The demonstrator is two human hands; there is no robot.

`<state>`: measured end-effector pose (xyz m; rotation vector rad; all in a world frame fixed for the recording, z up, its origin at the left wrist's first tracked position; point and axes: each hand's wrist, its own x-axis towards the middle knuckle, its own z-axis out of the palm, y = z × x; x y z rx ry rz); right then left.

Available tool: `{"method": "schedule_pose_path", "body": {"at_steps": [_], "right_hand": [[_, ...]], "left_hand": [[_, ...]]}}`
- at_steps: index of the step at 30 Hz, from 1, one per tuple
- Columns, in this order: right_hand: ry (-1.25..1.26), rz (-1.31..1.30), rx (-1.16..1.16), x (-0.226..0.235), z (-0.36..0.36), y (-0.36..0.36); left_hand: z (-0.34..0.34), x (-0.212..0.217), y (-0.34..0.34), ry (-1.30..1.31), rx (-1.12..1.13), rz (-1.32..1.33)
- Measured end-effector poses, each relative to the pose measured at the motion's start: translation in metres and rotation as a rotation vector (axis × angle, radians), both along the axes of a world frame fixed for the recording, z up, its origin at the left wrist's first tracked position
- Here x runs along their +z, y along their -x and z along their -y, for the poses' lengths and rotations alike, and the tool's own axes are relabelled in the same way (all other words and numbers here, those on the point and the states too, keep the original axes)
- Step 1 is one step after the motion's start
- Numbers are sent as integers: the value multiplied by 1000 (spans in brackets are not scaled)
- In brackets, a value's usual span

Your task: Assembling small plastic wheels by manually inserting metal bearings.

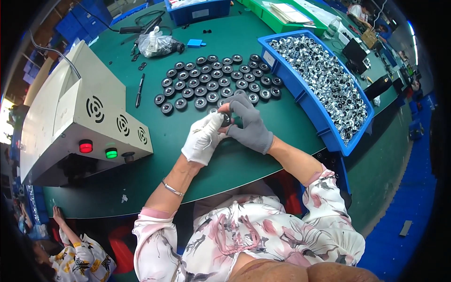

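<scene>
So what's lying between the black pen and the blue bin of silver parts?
In the head view, rows of round black parts cover the green table between the black pen and the blue bin.

Left hand [203, 137] and right hand [250, 123] gloved, fingertips together, apparently pinching.

Open green tabletop [197, 162] around the hands, between grey machine [80, 117] leftward, black round parts [216, 77] ahead, blue bin [312, 105] rightward.
</scene>
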<state>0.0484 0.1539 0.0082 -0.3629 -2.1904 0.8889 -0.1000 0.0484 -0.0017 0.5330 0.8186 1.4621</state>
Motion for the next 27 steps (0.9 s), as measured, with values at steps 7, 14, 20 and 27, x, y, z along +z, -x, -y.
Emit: {"method": "schedule_pose_path", "body": {"at_steps": [7, 14, 20, 27], "right_hand": [[16, -12, -38, 0, 7, 1], [169, 64, 24, 13, 9, -4], [450, 10, 141, 7, 12, -3], [660, -65, 85, -4, 3, -2]], "left_hand": [[-1, -5, -3, -40, 9, -37], [-3, 12, -13, -11, 20, 142], [-2, -12, -2, -151, 33, 145], [-2, -7, -3, 1, 189, -41]]}}
